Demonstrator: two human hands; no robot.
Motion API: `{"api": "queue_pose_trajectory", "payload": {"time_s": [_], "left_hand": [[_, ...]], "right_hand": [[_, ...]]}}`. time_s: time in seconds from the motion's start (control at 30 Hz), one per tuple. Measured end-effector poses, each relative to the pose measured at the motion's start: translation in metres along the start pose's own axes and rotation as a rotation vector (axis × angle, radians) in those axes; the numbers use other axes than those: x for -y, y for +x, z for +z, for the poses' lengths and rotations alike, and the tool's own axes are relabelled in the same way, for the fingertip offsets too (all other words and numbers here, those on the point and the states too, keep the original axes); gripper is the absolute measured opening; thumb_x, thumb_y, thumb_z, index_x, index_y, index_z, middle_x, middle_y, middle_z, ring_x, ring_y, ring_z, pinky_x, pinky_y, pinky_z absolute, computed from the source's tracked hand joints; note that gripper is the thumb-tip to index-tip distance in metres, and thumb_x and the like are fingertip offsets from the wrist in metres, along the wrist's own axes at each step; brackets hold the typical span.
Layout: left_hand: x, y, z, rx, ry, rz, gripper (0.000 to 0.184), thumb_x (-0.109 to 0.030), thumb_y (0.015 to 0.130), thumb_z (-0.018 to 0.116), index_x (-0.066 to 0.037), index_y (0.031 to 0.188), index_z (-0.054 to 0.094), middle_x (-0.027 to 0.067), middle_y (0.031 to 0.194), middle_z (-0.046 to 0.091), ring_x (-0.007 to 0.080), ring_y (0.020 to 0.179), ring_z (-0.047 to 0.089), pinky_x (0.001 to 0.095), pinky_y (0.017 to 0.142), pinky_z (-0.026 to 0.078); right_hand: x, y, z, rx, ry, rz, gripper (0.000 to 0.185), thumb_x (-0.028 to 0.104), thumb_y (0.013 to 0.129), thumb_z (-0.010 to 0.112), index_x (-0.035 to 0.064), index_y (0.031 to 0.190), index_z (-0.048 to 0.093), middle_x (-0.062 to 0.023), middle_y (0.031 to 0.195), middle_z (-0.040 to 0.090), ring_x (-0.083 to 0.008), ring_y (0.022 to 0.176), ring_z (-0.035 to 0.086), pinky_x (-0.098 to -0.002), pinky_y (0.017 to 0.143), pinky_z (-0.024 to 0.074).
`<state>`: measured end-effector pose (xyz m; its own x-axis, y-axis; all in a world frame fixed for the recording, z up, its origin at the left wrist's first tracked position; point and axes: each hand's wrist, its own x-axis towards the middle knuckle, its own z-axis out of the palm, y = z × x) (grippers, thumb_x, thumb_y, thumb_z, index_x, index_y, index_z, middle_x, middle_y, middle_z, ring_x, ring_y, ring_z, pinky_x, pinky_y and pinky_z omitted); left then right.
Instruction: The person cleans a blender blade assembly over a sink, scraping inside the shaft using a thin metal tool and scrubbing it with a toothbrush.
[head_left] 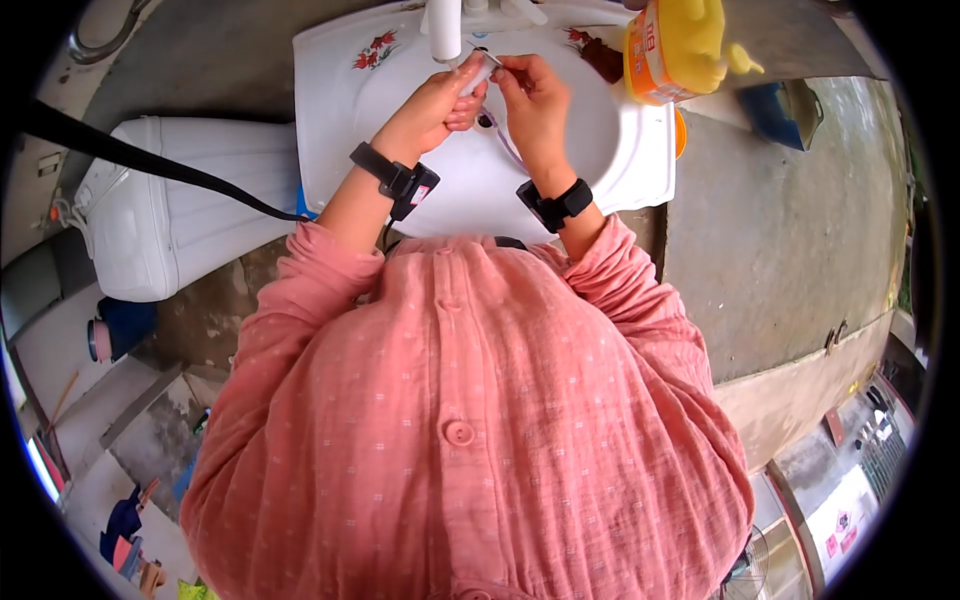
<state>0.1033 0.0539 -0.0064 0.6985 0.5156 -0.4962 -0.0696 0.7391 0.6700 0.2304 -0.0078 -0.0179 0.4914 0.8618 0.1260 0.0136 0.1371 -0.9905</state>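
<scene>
The left hand [448, 103] is curled closed around a small white object [477, 77], over the washbasin [345, 120] just below the white faucet [444, 30]. Beside it, the right hand [537, 100] has thumb and index finger pinched together on a thin piece [490, 56] at the white object's upper end, too small to identify.

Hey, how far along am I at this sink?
Done: sleeves look pushed up. In hand: near the tap, the left hand grips a small pale item, with the right hand at its end. Remaining: probably finishing there, then putting down the held item; I can't tell how much.
</scene>
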Motion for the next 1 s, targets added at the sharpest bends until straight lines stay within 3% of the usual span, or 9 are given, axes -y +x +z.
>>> {"api": "queue_pose_trajectory", "payload": {"time_s": [0.1, 0.27, 0.37, 0.47, 0.53, 0.67, 0.77, 0.83, 1.0], "left_hand": [[-0.005, 0.004, 0.005, 0.020, -0.025, 0.034, 0.031, -0.026, 0.093, 0.047, 0.004, 0.099, 0.054, -0.0026, 0.065, 0.042, 0.0025, 0.045, 0.025, 0.0179, 0.042, 0.022], [-0.009, -0.009, 0.021, -0.002, -0.103, 0.092, 0.025, -0.015, 0.092, 0.048, 0.007, 0.103, 0.053, 0.0000, 0.073, 0.050, 0.0030, 0.051, 0.032, 0.0169, 0.045, 0.026], [-0.005, -0.014, 0.011, 0.013, -0.085, 0.109, 0.024, -0.011, 0.090, 0.049, 0.008, 0.104, 0.052, 0.0017, 0.078, 0.053, 0.0034, 0.055, 0.035, 0.0162, 0.047, 0.028], [0.003, -0.015, -0.004, 0.013, 0.073, 0.130, 0.021, -0.010, 0.088, 0.051, 0.005, 0.101, 0.054, 0.0005, 0.076, 0.052, 0.0026, 0.054, 0.034, 0.0159, 0.047, 0.027], [0.003, -0.023, 0.003, -0.113, 0.263, 0.173, 0.018, -0.011, 0.086, 0.050, 0.002, 0.097, 0.056, -0.0005, 0.074, 0.051, 0.0015, 0.054, 0.034, 0.0158, 0.046, 0.027], [0.012, -0.024, -0.002, -0.204, 0.302, 0.214, 0.016, -0.011, 0.086, 0.048, 0.000, 0.093, 0.056, -0.0009, 0.072, 0.051, 0.0015, 0.053, 0.034, 0.0167, 0.046, 0.027], [0.021, -0.021, -0.010, -0.152, 0.363, 0.305, 0.017, -0.012, 0.087, 0.045, -0.001, 0.093, 0.056, -0.0014, 0.071, 0.049, 0.0034, 0.055, 0.036, 0.0181, 0.049, 0.030], [0.030, -0.017, -0.009, -0.166, 0.430, 0.480, 0.019, -0.015, 0.090, 0.043, -0.001, 0.094, 0.055, -0.0016, 0.072, 0.049, 0.0053, 0.060, 0.040, 0.0188, 0.055, 0.033], [0.034, -0.021, -0.013, -0.188, 0.644, 0.568, 0.021, -0.017, 0.094, 0.042, 0.000, 0.101, 0.054, -0.0004, 0.077, 0.052, 0.0065, 0.068, 0.044, 0.0200, 0.062, 0.037]], "right_hand": [[-0.010, 0.009, -0.003, -0.003, -0.009, -0.016, 0.008, -0.001, 0.082, 0.054, -0.0032, 0.089, 0.057, -0.0055, 0.077, 0.062, -0.0101, 0.069, 0.058, -0.0219, 0.063, 0.0452], [-0.021, 0.014, -0.009, 0.015, 0.208, 0.194, 0.010, -0.004, 0.082, 0.053, -0.0044, 0.091, 0.058, -0.0063, 0.082, 0.062, -0.0112, 0.075, 0.058, -0.0223, 0.071, 0.0458], [-0.012, 0.009, -0.007, 0.073, 0.271, 0.228, 0.014, -0.008, 0.080, 0.051, -0.0045, 0.090, 0.059, -0.0062, 0.079, 0.063, -0.0108, 0.070, 0.058, -0.0229, 0.066, 0.0475], [-0.017, 0.005, -0.003, 0.147, 0.254, 0.255, 0.017, -0.010, 0.080, 0.050, -0.0046, 0.093, 0.060, -0.0067, 0.083, 0.063, -0.0114, 0.072, 0.058, -0.0231, 0.068, 0.0480], [-0.015, 0.002, 0.000, 0.173, 0.281, 0.258, 0.018, -0.009, 0.081, 0.050, -0.0044, 0.094, 0.061, -0.0069, 0.084, 0.063, -0.0116, 0.073, 0.059, -0.0230, 0.069, 0.0478], [-0.017, 0.000, 0.003, 0.210, 0.334, 0.256, 0.020, -0.009, 0.082, 0.049, -0.0040, 0.096, 0.061, -0.0070, 0.088, 0.063, -0.0115, 0.076, 0.059, -0.0228, 0.071, 0.0471], [-0.013, -0.002, 0.001, 0.248, 0.318, 0.212, 0.023, -0.011, 0.081, 0.047, -0.0037, 0.097, 0.062, -0.0068, 0.090, 0.063, -0.0111, 0.075, 0.058, -0.0225, 0.069, 0.0465], [0.000, -0.004, 0.002, 0.252, 0.332, 0.214, 0.025, -0.012, 0.080, 0.046, -0.0036, 0.097, 0.062, -0.0065, 0.091, 0.063, -0.0104, 0.075, 0.058, -0.0223, 0.068, 0.0460], [0.002, -0.003, -0.007, 0.308, 0.299, 0.186, 0.028, -0.013, 0.080, 0.043, -0.0034, 0.099, 0.061, -0.0062, 0.095, 0.064, -0.0094, 0.081, 0.058, -0.0216, 0.069, 0.0453]]}}
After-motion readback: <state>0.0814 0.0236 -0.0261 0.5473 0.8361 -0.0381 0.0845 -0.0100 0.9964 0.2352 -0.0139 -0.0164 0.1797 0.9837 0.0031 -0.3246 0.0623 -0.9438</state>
